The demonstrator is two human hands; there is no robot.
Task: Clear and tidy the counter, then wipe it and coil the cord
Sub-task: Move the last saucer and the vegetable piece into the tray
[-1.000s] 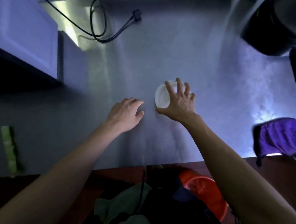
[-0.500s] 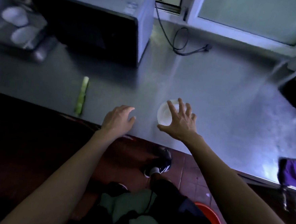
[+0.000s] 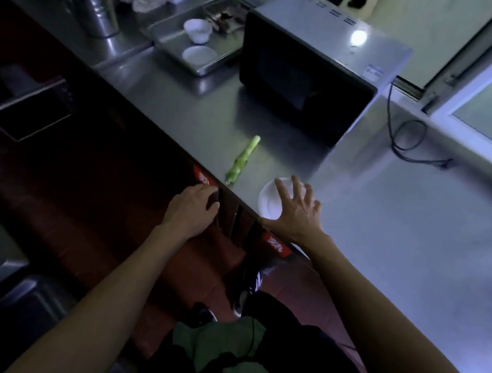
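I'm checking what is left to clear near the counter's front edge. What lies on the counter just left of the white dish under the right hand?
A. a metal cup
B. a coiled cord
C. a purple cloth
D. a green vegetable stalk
D: a green vegetable stalk lies on the steel counter just left of the white dish that the right hand covers.

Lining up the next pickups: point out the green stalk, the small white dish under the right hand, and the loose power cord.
green stalk (image 3: 241,160): head view, middle of its length.
white dish (image 3: 268,201): head view, bare left part beside the fingers.
power cord (image 3: 411,130): head view, the loop lying on the counter.
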